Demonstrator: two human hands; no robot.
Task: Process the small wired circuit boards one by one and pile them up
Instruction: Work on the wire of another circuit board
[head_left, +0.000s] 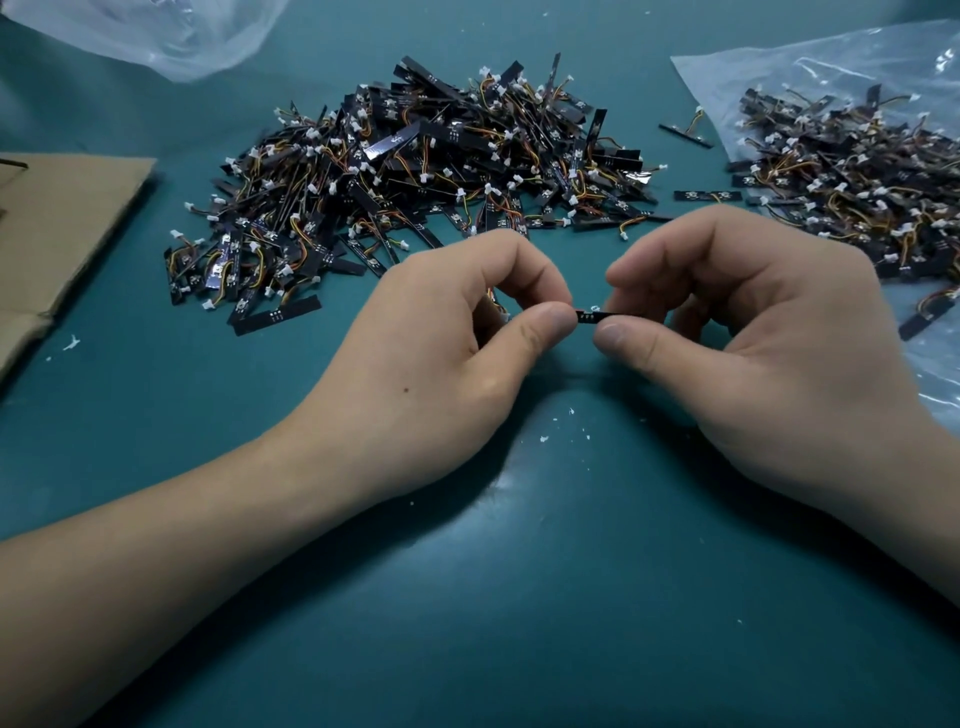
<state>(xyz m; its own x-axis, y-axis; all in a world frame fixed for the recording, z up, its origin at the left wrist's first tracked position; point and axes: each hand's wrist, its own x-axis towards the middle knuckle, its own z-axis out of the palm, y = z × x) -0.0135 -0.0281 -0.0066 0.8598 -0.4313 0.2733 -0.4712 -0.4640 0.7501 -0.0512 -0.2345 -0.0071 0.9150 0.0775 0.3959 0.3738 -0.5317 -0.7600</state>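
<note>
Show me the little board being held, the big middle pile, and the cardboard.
Small black wired circuit board (589, 315): head view, exposed middle stretch.
Big pile of black wired boards (415, 176): head view, heap's middle.
Flat brown cardboard sheet (67, 218): head view, bare top.

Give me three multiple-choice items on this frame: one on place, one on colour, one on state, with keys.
1. Where does the central pile of boards lie? A on a metal tray; B on the bare table; C in a box.
2. What colour is the table? A white; B red; C teal.
3. How is the single board held? A by one hand alone; B pinched by both hands; C not held, lying flat.
Key: 1 B, the pile rests straight on the table beyond the hands. 2 C, the surface is teal throughout. 3 B, the left hand and right hand each pinch an end.
</note>
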